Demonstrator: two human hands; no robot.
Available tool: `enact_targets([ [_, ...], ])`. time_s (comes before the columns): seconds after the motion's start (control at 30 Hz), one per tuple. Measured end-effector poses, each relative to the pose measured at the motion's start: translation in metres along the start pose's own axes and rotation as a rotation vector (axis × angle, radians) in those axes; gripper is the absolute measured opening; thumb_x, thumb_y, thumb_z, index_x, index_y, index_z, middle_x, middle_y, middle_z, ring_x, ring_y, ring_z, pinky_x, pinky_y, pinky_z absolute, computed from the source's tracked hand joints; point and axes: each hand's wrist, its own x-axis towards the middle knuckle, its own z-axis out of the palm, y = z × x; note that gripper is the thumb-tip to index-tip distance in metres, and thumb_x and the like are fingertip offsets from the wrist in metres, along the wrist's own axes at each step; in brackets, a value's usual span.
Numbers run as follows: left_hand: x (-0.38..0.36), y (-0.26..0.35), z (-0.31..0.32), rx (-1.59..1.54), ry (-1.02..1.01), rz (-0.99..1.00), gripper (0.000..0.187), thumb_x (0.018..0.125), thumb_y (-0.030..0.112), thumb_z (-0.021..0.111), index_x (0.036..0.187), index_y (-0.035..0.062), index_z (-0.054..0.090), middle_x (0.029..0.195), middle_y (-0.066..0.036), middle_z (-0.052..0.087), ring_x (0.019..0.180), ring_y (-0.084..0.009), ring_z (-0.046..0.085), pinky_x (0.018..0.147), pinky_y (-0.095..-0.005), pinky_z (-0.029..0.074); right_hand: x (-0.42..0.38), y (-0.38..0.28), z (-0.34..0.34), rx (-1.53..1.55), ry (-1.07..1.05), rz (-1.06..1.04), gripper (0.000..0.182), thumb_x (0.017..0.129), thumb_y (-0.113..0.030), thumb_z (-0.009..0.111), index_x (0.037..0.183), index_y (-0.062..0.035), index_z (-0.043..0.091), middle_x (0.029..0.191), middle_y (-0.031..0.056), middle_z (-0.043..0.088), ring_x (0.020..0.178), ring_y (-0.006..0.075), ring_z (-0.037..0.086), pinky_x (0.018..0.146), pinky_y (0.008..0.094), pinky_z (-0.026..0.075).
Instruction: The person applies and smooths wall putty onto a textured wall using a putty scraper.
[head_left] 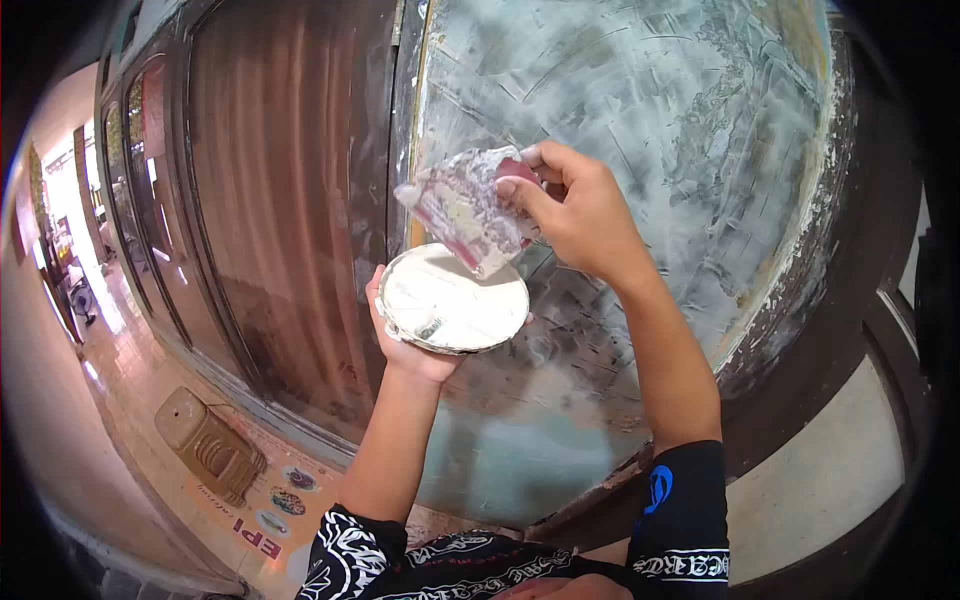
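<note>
My left hand (412, 350) supports a round, shallow container (455, 300) of white paste from below, its fingers wrapped round the rim and partly hidden under it. Above the container, my right hand (570, 200) pinches a flat reddish scraper (470, 210) smeared with white paste. The scraper is tilted, and its lower corner is over the far right part of the container; whether it touches the paste I cannot tell. Behind both hands stands a panel (620, 90) coated with streaky grey-white filler.
To the left is a brown framed panel (280, 180) with reddish curtain-like folds. A brown plastic stool (205, 440) and a printed banner (275, 510) lie at lower left. A dark wooden frame (790, 350) runs along the right.
</note>
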Motion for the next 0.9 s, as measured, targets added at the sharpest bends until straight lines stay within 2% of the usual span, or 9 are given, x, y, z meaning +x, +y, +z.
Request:
enact_targets([
  [0.1, -0.004, -0.003, 0.002, -0.083, -0.018, -0.067, 0.075, 0.092, 0.061, 0.041, 0.143, 0.0056, 0.047, 0.148, -0.018, 0.046, 0.131, -0.0461, 0.046, 0.109, -0.0673, 0.033, 0.004, 0.001, -0.006, 0.001, 0.009, 0.025, 0.024, 0.09, -0.02, 0.072, 0.099, 0.0012, 0.067, 0.08, 0.0071, 0.071, 0.067, 0.0144, 0.06, 0.063, 0.0291, 0.048],
  [0.2, -0.001, -0.006, 0.002, -0.056, -0.022, -0.057, 0.075, 0.092, 0.061, 0.041, 0.141, 0.0051, 0.049, 0.147, -0.019, 0.048, 0.131, -0.0467, 0.046, 0.108, -0.0692, 0.032, 0.007, 0.0, -0.015, 0.164, -0.031, 0.102, 0.022, 0.09, -0.016, 0.072, 0.099, 0.0033, 0.066, 0.076, 0.0041, 0.068, 0.067, 0.0066, 0.056, 0.061, 0.026, 0.045],
  [0.33, 0.004, -0.007, 0.007, -0.109, -0.022, -0.075, 0.075, 0.092, 0.061, 0.042, 0.14, 0.0055, 0.05, 0.145, -0.019, 0.049, 0.13, -0.0475, 0.046, 0.108, -0.0702, 0.03, 0.012, -0.002, -0.03, 0.197, -0.025, 0.116, 0.022, 0.092, -0.018, 0.071, 0.099, 0.0028, 0.067, 0.078, 0.0019, 0.069, 0.067, 0.0041, 0.055, 0.061, 0.0244, 0.045],
  [0.5, 0.008, -0.008, 0.017, -0.072, 0.034, -0.08, 0.077, 0.09, 0.064, 0.042, 0.14, 0.0054, 0.05, 0.146, -0.02, 0.048, 0.131, -0.0486, 0.044, 0.108, -0.0714, 0.029, 0.042, -0.003, -0.082, 0.174, 0.045, 0.11, 0.026, 0.092, -0.022, 0.072, 0.099, 0.0024, 0.068, 0.08, 0.0027, 0.07, 0.069, 0.0055, 0.057, 0.063, 0.0241, 0.045],
  [0.57, 0.008, -0.007, 0.023, -0.093, -0.102, -0.146, 0.078, 0.09, 0.065, 0.042, 0.141, 0.0056, 0.049, 0.146, -0.02, 0.047, 0.131, -0.0489, 0.044, 0.108, -0.0725, 0.028, 0.064, -0.004, -0.119, -0.013, 0.157, 0.054, 0.029, 0.092, -0.027, 0.073, 0.101, 0.0012, 0.069, 0.08, 0.0025, 0.07, 0.069, 0.0073, 0.058, 0.065, 0.0241, 0.046],
  [0.7, 0.01, -0.008, 0.026, -0.066, -0.02, -0.11, 0.079, 0.09, 0.066, 0.041, 0.141, 0.0054, 0.049, 0.147, -0.02, 0.046, 0.131, -0.0489, 0.044, 0.107, -0.0741, 0.028, 0.109, -0.017, -0.194, -0.312, 0.286, -0.114, 0.035, 0.094, -0.036, 0.068, 0.103, -0.0022, 0.071, 0.082, 0.0011, 0.07, 0.071, 0.0093, 0.06, 0.064, 0.0266, 0.046],
  [0.73, 0.009, -0.008, 0.028, -0.076, -0.017, -0.103, 0.08, 0.09, 0.065, 0.041, 0.141, 0.0051, 0.049, 0.147, -0.02, 0.047, 0.131, -0.049, 0.044, 0.106, -0.0742, 0.029, 0.12, -0.027, -0.206, -0.31, 0.284, -0.117, 0.035, 0.094, -0.036, 0.068, 0.103, -0.0022, 0.071, 0.082, 0.0011, 0.07, 0.071, 0.0093, 0.06, 0.064, 0.0266, 0.046],
  [0.8, 0.011, -0.01, 0.028, -0.063, -0.004, -0.088, 0.079, 0.09, 0.065, 0.041, 0.141, 0.0051, 0.049, 0.146, -0.02, 0.047, 0.131, -0.049, 0.045, 0.106, -0.0741, 0.029, 0.136, -0.044, -0.225, -0.513, 0.44, -0.008, 0.021, 0.092, -0.019, 0.069, 0.089, 0.0013, 0.073, 0.072, 0.0074, 0.068, 0.065, 0.0127, 0.058, 0.06, 0.0338, 0.046],
  [0.9, 0.01, -0.013, 0.025, -0.06, 0.007, -0.072, 0.079, 0.09, 0.065, 0.041, 0.141, 0.005, 0.048, 0.146, -0.021, 0.047, 0.13, -0.0493, 0.045, 0.106, -0.0737, 0.03, 0.157, -0.038, -0.239, -0.459, 0.475, -0.017, 0.022, 0.091, -0.019, 0.068, 0.087, 0.0015, 0.073, 0.074, 0.0083, 0.069, 0.066, 0.0138, 0.06, 0.061, 0.0337, 0.047],
])
